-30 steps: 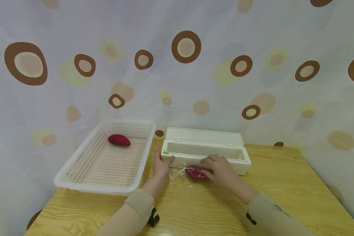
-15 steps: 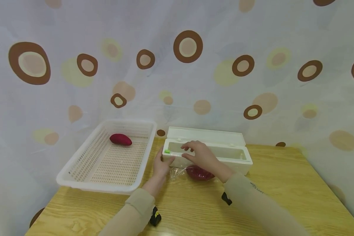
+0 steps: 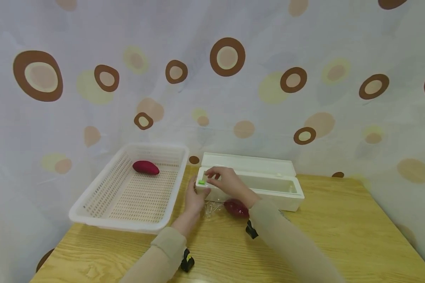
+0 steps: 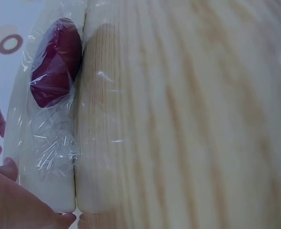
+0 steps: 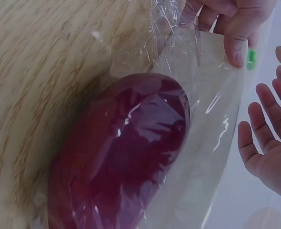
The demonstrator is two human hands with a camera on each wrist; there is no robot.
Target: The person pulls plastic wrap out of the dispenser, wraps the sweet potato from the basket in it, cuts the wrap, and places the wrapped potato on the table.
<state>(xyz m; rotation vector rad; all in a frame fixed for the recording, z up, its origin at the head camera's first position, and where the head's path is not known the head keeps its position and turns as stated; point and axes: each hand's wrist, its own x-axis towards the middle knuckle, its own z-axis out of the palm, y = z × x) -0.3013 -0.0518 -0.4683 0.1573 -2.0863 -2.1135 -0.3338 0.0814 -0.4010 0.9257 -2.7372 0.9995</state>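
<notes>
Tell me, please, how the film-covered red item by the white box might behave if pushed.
The dark red item may roll, given its rounded, tapered shape. The glossy clear film could make it slippery, while crumpled film beside it seems floppy.

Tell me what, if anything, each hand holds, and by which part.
The left hand grips the white box by its left end; the right hand holds nothing that shows.

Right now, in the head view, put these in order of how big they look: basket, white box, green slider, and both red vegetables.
1. Basket
2. White box
3. Red vegetable in the basket and wrapped one: can't rank these two; the wrapped one is partly hidden
4. Green slider
</notes>
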